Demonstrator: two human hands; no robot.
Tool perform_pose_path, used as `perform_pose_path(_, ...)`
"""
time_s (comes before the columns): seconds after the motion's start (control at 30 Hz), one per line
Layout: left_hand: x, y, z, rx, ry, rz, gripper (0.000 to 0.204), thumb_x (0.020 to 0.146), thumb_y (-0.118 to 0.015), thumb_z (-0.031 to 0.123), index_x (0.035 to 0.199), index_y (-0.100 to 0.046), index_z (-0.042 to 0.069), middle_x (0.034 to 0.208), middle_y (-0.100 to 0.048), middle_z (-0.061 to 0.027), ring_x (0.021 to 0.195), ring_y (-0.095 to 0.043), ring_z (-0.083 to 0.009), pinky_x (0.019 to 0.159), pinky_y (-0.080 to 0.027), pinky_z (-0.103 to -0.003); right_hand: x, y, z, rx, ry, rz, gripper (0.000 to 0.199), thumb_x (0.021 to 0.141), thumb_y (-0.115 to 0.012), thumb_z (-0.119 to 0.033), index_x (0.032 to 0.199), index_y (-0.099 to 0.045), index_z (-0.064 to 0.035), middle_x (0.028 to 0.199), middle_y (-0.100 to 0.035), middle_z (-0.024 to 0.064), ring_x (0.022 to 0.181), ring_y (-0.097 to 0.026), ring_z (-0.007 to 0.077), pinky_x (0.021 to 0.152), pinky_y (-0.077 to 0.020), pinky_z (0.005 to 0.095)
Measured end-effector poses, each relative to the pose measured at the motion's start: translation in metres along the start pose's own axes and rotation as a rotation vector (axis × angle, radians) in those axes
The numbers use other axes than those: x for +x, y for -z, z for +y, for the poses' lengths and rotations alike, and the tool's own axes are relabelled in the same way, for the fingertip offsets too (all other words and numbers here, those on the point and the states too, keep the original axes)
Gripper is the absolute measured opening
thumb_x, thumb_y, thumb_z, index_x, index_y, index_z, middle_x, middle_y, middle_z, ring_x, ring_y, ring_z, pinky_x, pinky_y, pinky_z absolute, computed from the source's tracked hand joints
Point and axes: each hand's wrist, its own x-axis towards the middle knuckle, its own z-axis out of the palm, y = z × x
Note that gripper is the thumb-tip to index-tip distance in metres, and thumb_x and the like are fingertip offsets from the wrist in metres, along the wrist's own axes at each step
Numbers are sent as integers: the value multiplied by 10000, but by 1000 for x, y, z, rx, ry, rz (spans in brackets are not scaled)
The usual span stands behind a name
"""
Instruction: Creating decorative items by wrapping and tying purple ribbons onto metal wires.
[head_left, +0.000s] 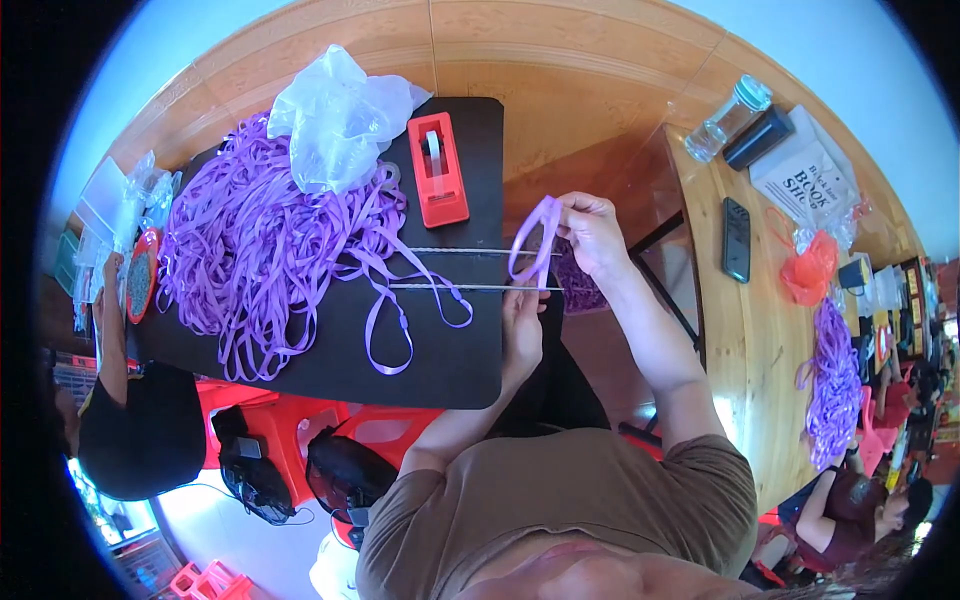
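Observation:
A purple lanyard (520, 255) forms a loop just past the right edge of the black table (450, 365). My right hand (597, 238) is closed, pinching the upper part of the loop between thumb and fingers. Below, my left hand (522, 335) closes its fingers on the lower end of the lanyard, beside the nearer of two thin metal rods (440, 287). The rods stick out from the table toward my hands. A big heap of purple lanyards (270, 240) covers the table's left part, with a few loose straps trailing toward the rods.
A red tape dispenser (455, 205) and a clear plastic bag (335, 125) lie at the back. On the wooden table (740, 340) at right are a phone (736, 240), a bottle (725, 120) and more purple lanyards (832, 385). Red stools (285, 445) and another person (140, 430) are at left.

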Motion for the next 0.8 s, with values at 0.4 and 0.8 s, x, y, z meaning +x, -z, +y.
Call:
perform_pose_path(0.4,26,-16,-5,-184,-254,-12,353,904,-525,106,1238,-507,-5,1147,-580,-80,1029,-556,-163,873,-414,-280,16,25,45,62,-305,220,84,762,-710,-69,706,-651,-51,661,-639,55,529,-570,128,468,-414,239)
perform_pose_path(0.8,36,-21,2,-124,-379,-25,415,887,-483,-25,1301,-449,-24,1337,-399,-87,1232,-421,-207,1041,-345,-340,9,19,48,88,-396,227,60,758,-684,-27,741,-631,-47,692,-619,66,617,-588,175,589,-491,320)
